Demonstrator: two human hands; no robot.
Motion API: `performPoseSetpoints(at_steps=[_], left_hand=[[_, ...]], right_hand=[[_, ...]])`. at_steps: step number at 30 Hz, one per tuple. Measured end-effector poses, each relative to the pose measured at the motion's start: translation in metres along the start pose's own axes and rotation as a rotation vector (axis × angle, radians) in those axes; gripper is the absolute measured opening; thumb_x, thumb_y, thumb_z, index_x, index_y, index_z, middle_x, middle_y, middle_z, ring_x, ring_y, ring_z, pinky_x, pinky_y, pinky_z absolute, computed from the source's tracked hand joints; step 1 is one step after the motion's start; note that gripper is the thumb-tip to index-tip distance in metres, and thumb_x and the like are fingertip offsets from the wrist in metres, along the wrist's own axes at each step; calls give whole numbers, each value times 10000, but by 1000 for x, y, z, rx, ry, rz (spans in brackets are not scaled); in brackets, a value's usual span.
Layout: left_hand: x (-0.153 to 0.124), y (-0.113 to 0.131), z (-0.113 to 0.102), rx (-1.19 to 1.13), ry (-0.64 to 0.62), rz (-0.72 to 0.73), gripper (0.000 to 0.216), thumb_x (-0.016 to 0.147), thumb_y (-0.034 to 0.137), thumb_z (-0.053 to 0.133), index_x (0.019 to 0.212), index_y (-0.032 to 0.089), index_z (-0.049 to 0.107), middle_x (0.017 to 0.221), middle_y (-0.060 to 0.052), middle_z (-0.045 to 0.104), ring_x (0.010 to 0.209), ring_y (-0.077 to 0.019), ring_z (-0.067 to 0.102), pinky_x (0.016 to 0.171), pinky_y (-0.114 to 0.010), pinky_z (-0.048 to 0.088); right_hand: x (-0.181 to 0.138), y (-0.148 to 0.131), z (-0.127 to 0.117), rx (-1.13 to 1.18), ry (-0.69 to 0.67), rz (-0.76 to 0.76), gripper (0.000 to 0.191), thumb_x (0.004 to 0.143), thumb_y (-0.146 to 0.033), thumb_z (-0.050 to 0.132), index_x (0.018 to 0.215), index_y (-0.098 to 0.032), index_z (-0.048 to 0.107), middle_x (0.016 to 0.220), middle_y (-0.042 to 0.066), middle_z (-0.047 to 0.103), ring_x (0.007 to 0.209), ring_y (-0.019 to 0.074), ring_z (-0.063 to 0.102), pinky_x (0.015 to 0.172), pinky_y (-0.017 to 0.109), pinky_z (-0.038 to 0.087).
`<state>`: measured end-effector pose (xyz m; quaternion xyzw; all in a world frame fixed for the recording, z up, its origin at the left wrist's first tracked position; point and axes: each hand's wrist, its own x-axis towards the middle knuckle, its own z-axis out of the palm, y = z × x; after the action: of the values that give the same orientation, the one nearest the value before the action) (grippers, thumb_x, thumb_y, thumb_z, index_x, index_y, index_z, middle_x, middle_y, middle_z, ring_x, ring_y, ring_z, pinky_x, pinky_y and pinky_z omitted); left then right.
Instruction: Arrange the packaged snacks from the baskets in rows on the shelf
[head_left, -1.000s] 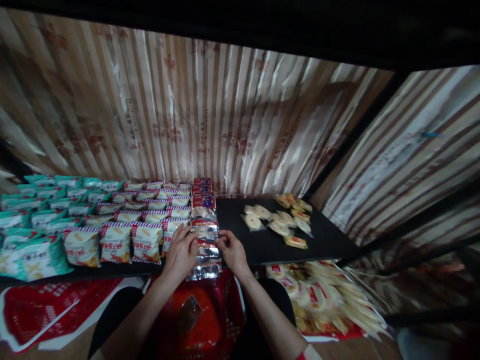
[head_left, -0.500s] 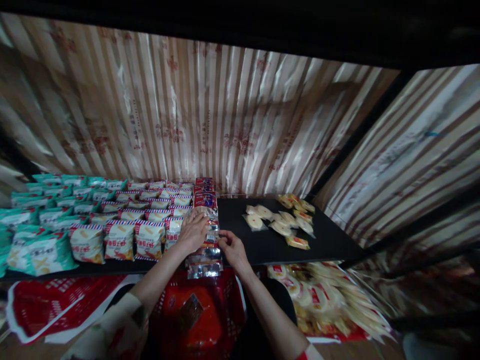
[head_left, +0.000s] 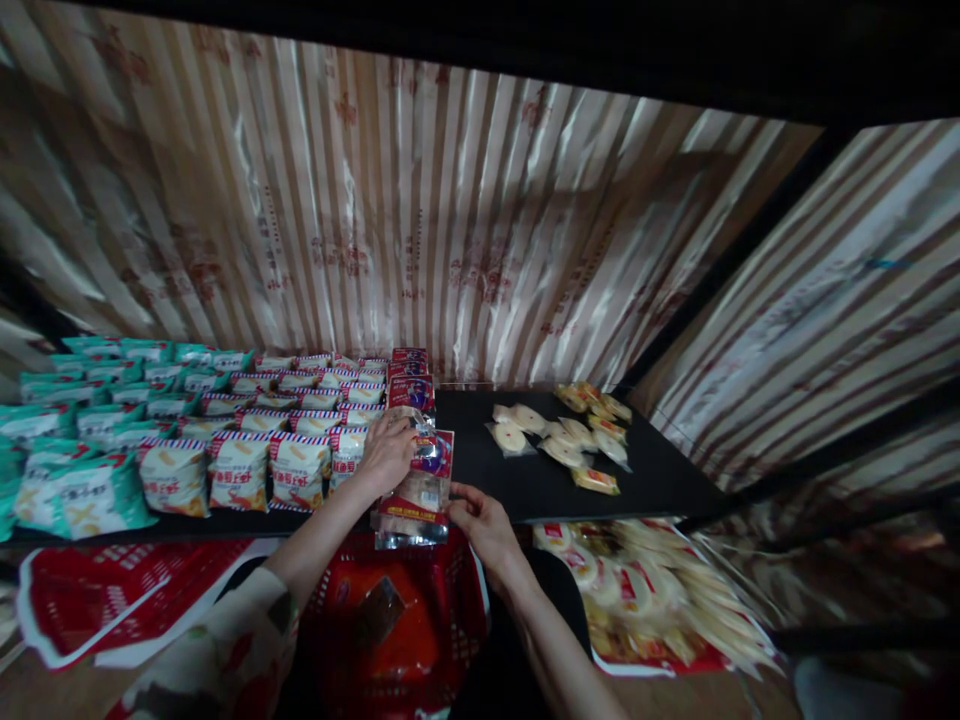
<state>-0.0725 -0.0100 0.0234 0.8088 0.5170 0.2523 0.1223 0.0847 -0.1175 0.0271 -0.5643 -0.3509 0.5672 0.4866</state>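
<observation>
A row of flat red, blue and silver snack packets [head_left: 411, 392] runs front to back along the black shelf. My left hand [head_left: 386, 455] lies over the left side of this row, fingers bent round the packets' upper edges. Its fingertips are partly lost against the shiny film. My right hand [head_left: 484, 522] pinches the right edge of the front snack packet [head_left: 424, 488], which leans toward me with its printed face up. More silver packet bottoms stick out beneath it, past the shelf's front edge.
White-and-red snack bags [head_left: 238, 472] and green bags [head_left: 97, 490] stand in rows to the left. Round pale packets [head_left: 566, 445] and a yellow packet [head_left: 596, 481] lie right. Below are a red basket [head_left: 480, 590] and a heap of packets [head_left: 637, 595]. Striped sheeting [head_left: 450, 230] hangs behind.
The front packet has tipped toward me and its printed face now shows. My right hand has moved slightly down and right with its edge. My left hand has hardly moved.
</observation>
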Motion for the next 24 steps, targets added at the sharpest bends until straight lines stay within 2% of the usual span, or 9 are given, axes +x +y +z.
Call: performPoseSetpoints(at_steps=[3,7,13,16,19,22,24], left_hand=[[-2,2,1,-4,19,3,287,847,229,435,1011,218,671,1224,-57,602,1305,-257,360,1089,-491,262],[-2,1,1,1,71,33,258,840,234,455,957,209,684,1204,-62,612,1275,-252,397,1078,-488,292],[-6,2,-7,-164,208,35,234,793,180,475,891,209,686,1128,-60,649,1175,-229,504,1047,-459,370],[-19,9,-10,-349,220,-86,235,818,239,451,894,212,671,1020,-49,678,1014,-198,600,944,-388,466],[-38,18,-12,-615,123,-268,267,834,309,433,978,206,633,945,-44,685,867,-174,642,738,-301,534],[-56,26,-15,-936,-11,-434,364,838,401,442,1120,195,541,968,-62,673,787,-163,645,531,-231,498],[-63,30,-17,-1092,-42,-508,449,818,446,490,1190,195,478,971,-65,661,712,-138,631,485,-205,458]], right_hand=[[-26,-4,-4,81,-24,65,377,549,-285,734,889,-139,657,503,-53,573,434,89,484,462,203,345],[-57,-10,-13,205,-30,132,320,539,-251,738,846,-171,697,660,15,685,574,147,603,582,247,445],[-79,-22,-39,268,31,103,354,511,-301,771,848,-203,727,773,66,720,713,233,647,662,330,477],[-78,-29,-45,289,52,115,360,504,-286,769,851,-203,724,764,67,719,712,243,648,636,331,472],[-70,-30,-42,345,82,159,348,466,-217,754,812,-195,716,720,46,710,653,209,634,599,292,455],[-57,-26,-32,410,85,178,337,466,-173,723,802,-197,707,705,17,703,609,165,611,596,261,445],[-47,-25,-23,433,15,156,327,485,-164,711,811,-193,701,710,8,702,604,148,604,599,246,440]])
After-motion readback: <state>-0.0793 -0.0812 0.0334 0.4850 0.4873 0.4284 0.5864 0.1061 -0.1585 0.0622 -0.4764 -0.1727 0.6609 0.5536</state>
